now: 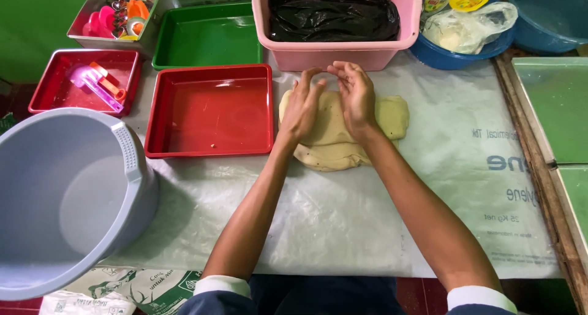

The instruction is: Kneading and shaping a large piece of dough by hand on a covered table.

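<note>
Both hands press flat on a lump of pale yellow dough lying on the plastic sheet that covers the surface. Left hand rests palm down on the dough's left part, fingers stretched out and loose, gripping nothing. Right hand lies just beside it on the dough's middle, fingers slightly curled at the far edge, open, not closed around anything. Fingertips of the two hands nearly meet near the pink tub, which holds a black plastic bag. Dough sits just right of an empty red tray, close in front of the pink tub. Green tray behind the red one. Smaller red tray at far left holds pink and orange scoops. Big grey basin at lower left. Blue bowl with a clear bag at upper right.
</note>
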